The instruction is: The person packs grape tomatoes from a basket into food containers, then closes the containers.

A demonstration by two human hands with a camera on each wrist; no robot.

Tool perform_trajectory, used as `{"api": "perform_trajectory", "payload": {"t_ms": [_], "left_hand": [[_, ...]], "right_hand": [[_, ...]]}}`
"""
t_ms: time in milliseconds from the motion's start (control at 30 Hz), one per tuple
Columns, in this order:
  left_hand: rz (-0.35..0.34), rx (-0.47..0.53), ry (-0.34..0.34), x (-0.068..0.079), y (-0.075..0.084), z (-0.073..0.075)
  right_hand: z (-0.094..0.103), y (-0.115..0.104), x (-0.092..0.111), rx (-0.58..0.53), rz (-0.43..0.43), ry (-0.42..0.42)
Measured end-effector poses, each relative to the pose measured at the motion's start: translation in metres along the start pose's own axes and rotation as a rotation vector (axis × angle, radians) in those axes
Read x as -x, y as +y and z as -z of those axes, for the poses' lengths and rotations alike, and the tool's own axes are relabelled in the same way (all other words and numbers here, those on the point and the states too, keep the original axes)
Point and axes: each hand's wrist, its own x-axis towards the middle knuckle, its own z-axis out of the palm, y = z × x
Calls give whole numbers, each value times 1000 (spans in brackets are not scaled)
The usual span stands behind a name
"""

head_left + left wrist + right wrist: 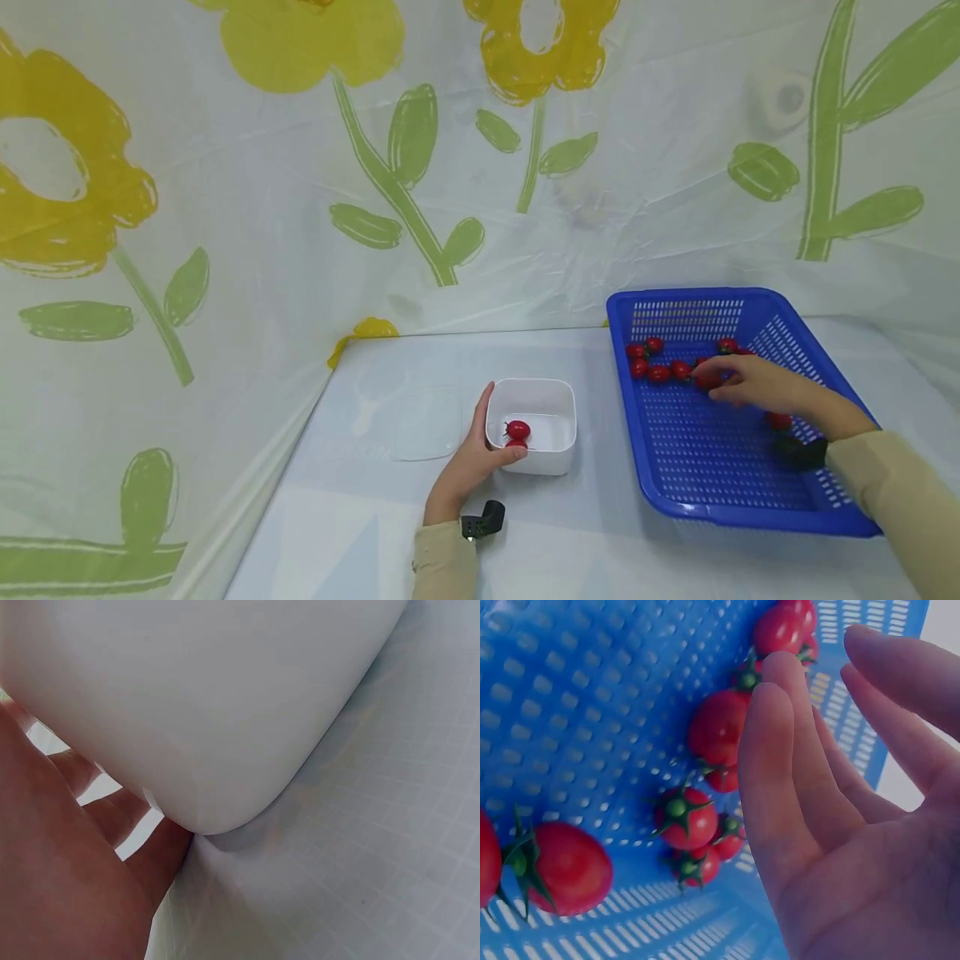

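Head: left hand [474, 460] holds white box [547, 462], two tomatoes [518, 430] inside toward 7 o'clock; right hand [772, 387] over blue basket [697, 458] at box's 3 o'clock. Left wrist: fingers [159, 855] clamped on white box. Right wrist: fingers [769, 757] apart, basket tomatoes [694, 825] to their 9 o'clock.

The left hand [71, 847] grips the side of a smooth white container [195, 705], bright gaps showing between its fingers [161, 859]; beyond the container's rounded corner lies the pale table [367, 855], faintly grid-lined.
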Motion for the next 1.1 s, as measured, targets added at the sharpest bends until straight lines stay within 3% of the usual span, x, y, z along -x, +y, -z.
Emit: {"api": "perform_trajectory", "payload": {"t_ms": [300,533,767,1000,1100], "left_hand": [[-11,6,-3,-1,-2,-1],[0,16,-12,1,-2,-2],[19,39,-23,5,14,-2],[21,10,0,2,3,0],[27,15,-6,5,11,0]], "right_hand": [[5,14,-1,-93,-32,-40],[6,24,-6,-61,-56,-47],[4,30,-15,-62,-31,-95],[-1,25,-19,-25,-16,-113],[-4,23,-19,-28,-11,-111]]}}
